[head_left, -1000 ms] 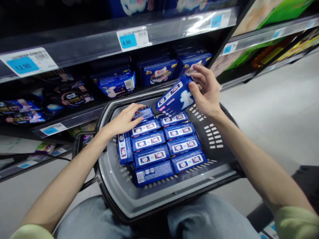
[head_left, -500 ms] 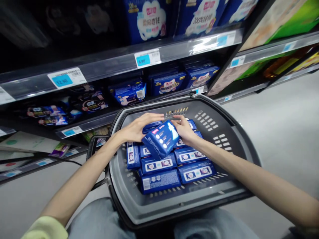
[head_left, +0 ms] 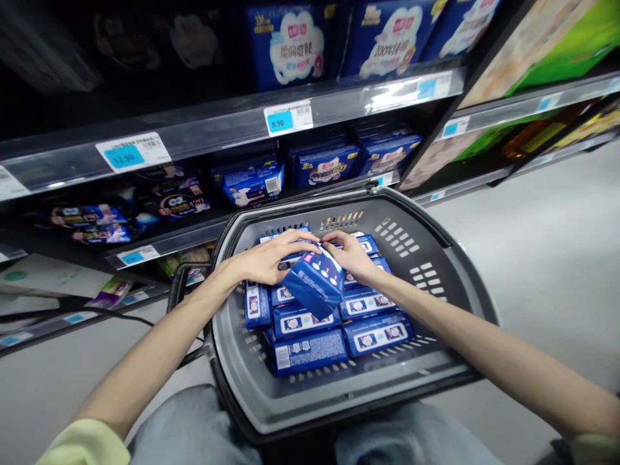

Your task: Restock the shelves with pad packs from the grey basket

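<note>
A blue pack of sanitary pads is held tilted over the grey shopping basket. My left hand grips its upper left side, fingers reaching across the top. From the right, my right hand has its fingers closed on the pack's upper right edge. Beneath it, several similar blue packs lie in rows on the basket floor, most with a white label strip facing up. Both hands partly cover the packs at the back of the basket.
A dark store shelf with price tags runs behind the basket. Blue packs stand on its lower level, bigger blue ones above. A black basket handle sticks out at the left. Pale floor shows at the right.
The held pack has tipped, its printed front now turned further away and its end face more toward me. My right hand has shifted slightly left, closer to my left hand.
</note>
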A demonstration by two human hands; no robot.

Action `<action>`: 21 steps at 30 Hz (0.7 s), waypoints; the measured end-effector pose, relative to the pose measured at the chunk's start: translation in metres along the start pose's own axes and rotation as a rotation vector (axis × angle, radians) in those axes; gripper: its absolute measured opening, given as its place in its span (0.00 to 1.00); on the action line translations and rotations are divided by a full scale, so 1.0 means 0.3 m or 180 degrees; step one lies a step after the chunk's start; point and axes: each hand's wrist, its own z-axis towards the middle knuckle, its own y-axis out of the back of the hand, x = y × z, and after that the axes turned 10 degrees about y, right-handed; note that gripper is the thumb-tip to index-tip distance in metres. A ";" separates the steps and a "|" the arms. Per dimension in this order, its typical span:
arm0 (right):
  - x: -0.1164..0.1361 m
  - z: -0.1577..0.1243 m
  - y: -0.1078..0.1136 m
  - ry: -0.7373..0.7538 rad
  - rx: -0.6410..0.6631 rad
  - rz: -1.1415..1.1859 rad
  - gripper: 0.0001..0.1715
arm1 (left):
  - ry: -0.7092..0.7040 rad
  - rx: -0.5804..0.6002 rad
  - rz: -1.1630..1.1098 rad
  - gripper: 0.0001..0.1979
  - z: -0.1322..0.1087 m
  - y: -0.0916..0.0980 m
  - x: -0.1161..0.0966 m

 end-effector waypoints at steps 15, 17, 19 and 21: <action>0.083 0.004 0.019 -0.1195 0.0327 0.1828 0.34 | 0.1715 -0.0807 0.0144 0.34 0.003 0.033 0.019; 0.076 0.003 0.018 -0.1128 0.0311 0.1795 0.31 | 0.1709 -0.0858 0.0178 0.33 0.004 0.030 0.018; 0.073 0.000 0.013 -0.1024 0.0318 0.1675 0.27 | 0.1689 -0.0884 0.0160 0.32 0.004 0.027 0.021; 0.074 -0.003 0.007 -0.0909 0.0310 0.1557 0.27 | 0.1662 -0.0882 0.0144 0.31 0.004 0.024 0.027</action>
